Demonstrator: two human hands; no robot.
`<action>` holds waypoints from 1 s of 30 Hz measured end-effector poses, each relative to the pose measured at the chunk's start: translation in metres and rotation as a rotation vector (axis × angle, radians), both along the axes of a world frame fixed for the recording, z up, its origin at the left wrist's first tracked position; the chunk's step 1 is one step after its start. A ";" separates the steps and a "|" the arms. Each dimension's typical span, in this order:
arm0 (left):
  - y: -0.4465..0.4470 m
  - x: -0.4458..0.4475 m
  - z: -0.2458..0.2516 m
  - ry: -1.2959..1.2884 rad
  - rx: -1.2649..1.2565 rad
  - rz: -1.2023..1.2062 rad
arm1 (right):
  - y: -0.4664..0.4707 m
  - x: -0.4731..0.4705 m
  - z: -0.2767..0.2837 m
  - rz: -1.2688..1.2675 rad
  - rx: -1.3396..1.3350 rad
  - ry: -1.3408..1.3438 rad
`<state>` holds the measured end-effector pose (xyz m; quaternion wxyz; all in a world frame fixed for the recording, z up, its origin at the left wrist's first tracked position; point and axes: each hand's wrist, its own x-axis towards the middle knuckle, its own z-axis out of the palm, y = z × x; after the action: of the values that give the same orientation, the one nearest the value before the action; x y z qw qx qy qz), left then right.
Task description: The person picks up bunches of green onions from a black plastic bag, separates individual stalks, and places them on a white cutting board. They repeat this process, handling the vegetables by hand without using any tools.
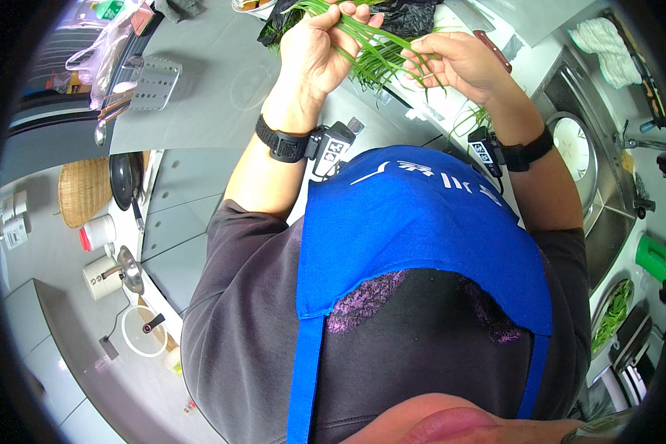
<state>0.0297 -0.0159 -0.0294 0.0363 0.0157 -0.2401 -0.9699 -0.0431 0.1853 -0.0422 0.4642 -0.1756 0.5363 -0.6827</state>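
My left hand holds a small bunch of long green stalks, which look like garlic chives, near the top of the view. The thumb and fingers of my right hand pinch the loose ends of the same bunch. Below and behind them, more green stalks lie heaped on the counter. A crumpled black plastic bag sits just beyond, with greens beside it. Close to my right hand rests a kitchen knife with a reddish-brown handle. A few stray stalks lie under my right wrist.
To the right is a steel sink, holding a metal basin with a white plate. A dish of cut greens stands lower right. At left are a perforated utensil holder and a black frying pan.
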 end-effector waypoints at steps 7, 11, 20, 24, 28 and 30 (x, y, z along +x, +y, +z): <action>0.011 0.000 0.003 -0.042 -0.034 0.033 | -0.007 0.004 -0.004 -0.139 0.004 -0.246; 0.017 0.000 0.003 -0.085 -0.006 0.049 | -0.009 0.007 -0.005 -0.218 0.133 0.020; 0.012 0.003 0.006 0.099 -0.077 0.168 | -0.008 0.002 -0.014 -0.299 0.175 0.179; 0.010 0.005 0.011 -0.015 0.005 0.145 | -0.007 0.002 -0.013 -0.123 -0.156 0.102; 0.010 0.004 0.014 -0.094 0.034 0.070 | -0.013 0.007 -0.012 -0.051 -0.276 0.103; 0.012 0.002 0.013 -0.079 0.054 0.048 | -0.015 0.009 -0.011 0.023 -0.326 0.037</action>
<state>0.0320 -0.0044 -0.0163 0.0494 0.0608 -0.2148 -0.9735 -0.0341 0.1700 -0.0531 0.4273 -0.2673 0.4249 -0.7519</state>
